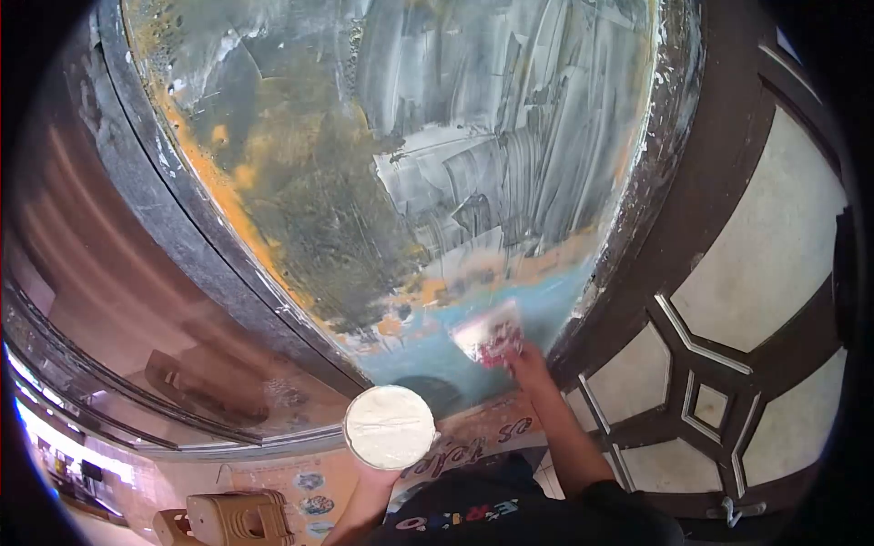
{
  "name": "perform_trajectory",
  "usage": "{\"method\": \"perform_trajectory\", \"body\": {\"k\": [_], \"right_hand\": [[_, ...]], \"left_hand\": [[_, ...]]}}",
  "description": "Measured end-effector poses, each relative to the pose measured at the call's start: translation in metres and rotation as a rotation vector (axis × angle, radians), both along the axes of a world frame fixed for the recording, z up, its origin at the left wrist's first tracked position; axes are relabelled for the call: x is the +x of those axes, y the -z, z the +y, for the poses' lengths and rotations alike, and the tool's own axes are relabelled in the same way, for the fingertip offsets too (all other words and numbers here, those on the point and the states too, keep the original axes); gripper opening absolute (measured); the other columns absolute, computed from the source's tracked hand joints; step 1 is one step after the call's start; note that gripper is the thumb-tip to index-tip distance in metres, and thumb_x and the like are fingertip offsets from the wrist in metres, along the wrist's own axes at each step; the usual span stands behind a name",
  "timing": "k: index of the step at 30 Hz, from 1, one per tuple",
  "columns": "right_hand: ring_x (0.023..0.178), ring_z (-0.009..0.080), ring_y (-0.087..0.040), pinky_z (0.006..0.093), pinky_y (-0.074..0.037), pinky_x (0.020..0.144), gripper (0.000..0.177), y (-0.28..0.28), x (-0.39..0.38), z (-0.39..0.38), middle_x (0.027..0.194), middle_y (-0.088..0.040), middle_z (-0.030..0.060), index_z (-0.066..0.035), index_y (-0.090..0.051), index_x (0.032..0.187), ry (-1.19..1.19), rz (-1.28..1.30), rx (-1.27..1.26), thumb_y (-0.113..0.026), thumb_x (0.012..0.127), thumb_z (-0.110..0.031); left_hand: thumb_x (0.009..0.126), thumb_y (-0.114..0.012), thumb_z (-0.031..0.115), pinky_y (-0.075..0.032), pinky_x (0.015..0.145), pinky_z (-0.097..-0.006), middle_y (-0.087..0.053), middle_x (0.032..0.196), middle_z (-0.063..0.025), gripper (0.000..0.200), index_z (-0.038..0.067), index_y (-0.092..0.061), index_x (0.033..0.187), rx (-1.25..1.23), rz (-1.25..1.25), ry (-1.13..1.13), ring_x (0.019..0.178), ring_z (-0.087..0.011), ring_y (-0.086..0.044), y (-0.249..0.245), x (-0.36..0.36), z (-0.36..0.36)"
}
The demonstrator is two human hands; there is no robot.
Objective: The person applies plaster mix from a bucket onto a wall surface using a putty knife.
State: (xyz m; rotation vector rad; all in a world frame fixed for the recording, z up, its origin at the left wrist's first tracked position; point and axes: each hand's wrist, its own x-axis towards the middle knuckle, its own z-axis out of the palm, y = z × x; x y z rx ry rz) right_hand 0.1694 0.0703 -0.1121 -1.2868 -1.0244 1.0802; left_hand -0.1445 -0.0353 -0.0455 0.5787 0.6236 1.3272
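Observation:
My left hand (381, 477) is wrapped under a round tub of white putty (390, 426), held up in front of the wall with its filled top facing me. The putty's surface is nearly level, with a line scored across it. In my right hand (528, 364) is a putty knife (490, 333), slightly blurred, its wide blade smeared with white and reddish near the grip. The blade overlaps the blue-green lower part of the wall panel (510, 196). Higher up, this panel carries grey-white putty streaks on the right and dark, orange-stained patches on the left.
A dark door with pale panels (765, 237) stands close on my right. To the left is a glossy brown pane (182, 300) in a dark frame. Stacked brown plastic stools (238, 519) stand low left, near a printed banner (314, 491).

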Motion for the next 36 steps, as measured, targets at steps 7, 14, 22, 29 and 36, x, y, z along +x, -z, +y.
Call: {"method": "perform_trajectory", "body": {"k": [7, 14, 22, 29, 36], "right_hand": [[0.059, 0.0083, -0.047, 0.0266, -0.04, 0.055, 0.028, -0.156, -0.026, 0.056, 0.069, -0.056, -0.0022, -0.007, -0.061, 0.085, 0.024, 0.19, 0.331, -0.058, 0.102, -0.029], [0.058, 0.0071, -0.048, 0.027, -0.038, 0.053, 0.027, 0.022, -0.014, 0.007, 0.068, -0.054, -0.0028, -0.008, -0.062, 0.091, 0.022, 0.143, -0.109, -0.059, 0.102, -0.032], [0.069, 0.0058, -0.055, 0.0238, -0.043, 0.059, 0.018, -0.204, 0.002, 0.045, 0.084, -0.065, -0.0004, -0.003, -0.065, 0.1, -0.265, 0.171, 0.491, -0.059, 0.102, -0.021], [0.063, 0.0066, -0.057, 0.0237, -0.045, 0.055, 0.022, -0.277, -0.049, 0.081, 0.079, -0.066, 0.0017, -0.001, -0.064, 0.096, -0.121, 0.212, 0.598, -0.06, 0.102, -0.022], [0.057, 0.0084, -0.052, 0.0265, -0.041, 0.051, 0.025, -0.032, -0.023, 0.032, 0.073, -0.06, 0.0004, -0.004, -0.064, 0.099, 0.011, 0.125, 0.0, -0.061, 0.101, -0.029]], "left_hand": [[0.094, -0.037, 0.07, -0.031, 0.112, -0.0708, -0.042, 0.155, -0.0134, 0.079, 0.017, -0.041, 0.152, -0.186, -0.753, 0.178, 0.138, -0.0434, -0.044, -0.019, 0.018, 0.015], [0.095, -0.035, 0.069, -0.03, 0.113, -0.0705, -0.044, 0.154, -0.0142, 0.076, 0.017, -0.044, 0.149, -0.235, -0.828, 0.157, 0.139, -0.0426, -0.043, -0.007, 0.025, 0.002], [0.094, -0.039, 0.069, -0.026, 0.108, -0.0799, -0.045, 0.153, -0.0149, 0.075, 0.018, -0.047, 0.147, -0.243, -0.766, 0.066, 0.138, -0.0444, -0.043, 0.0, 0.032, -0.001], [0.095, -0.038, 0.068, -0.027, 0.11, -0.0764, -0.044, 0.153, -0.015, 0.074, 0.017, -0.046, 0.148, -0.2, -0.822, 0.109, 0.138, -0.0444, -0.043, -0.011, 0.04, -0.006], [0.096, -0.037, 0.066, -0.033, 0.114, -0.0656, -0.045, 0.153, -0.0146, 0.072, 0.018, -0.043, 0.151, -0.176, -0.614, -0.023, 0.139, -0.0424, -0.043, 0.032, 0.014, -0.017]]}}
